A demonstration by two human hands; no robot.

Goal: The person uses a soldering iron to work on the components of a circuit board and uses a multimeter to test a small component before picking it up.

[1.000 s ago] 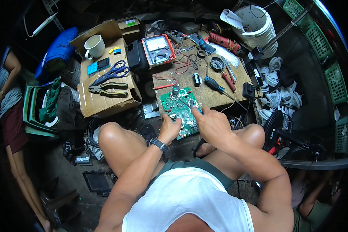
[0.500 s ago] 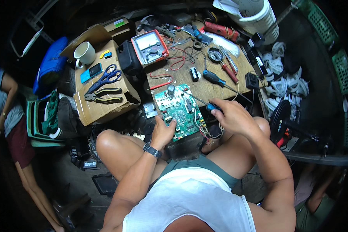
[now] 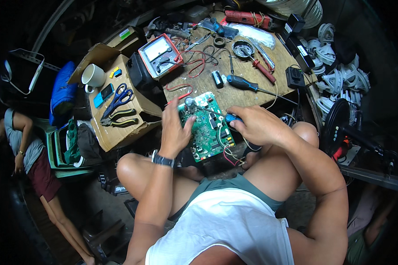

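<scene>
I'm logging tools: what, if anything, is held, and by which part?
The right grip holds a slim-shafted tool by its blue handle. Left grip, at the circuit board's left edge: hold unclear.

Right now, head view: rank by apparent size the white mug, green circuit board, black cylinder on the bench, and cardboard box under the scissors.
Largest to smallest:
1. cardboard box
2. green circuit board, partly covered
3. white mug
4. black cylinder
</scene>
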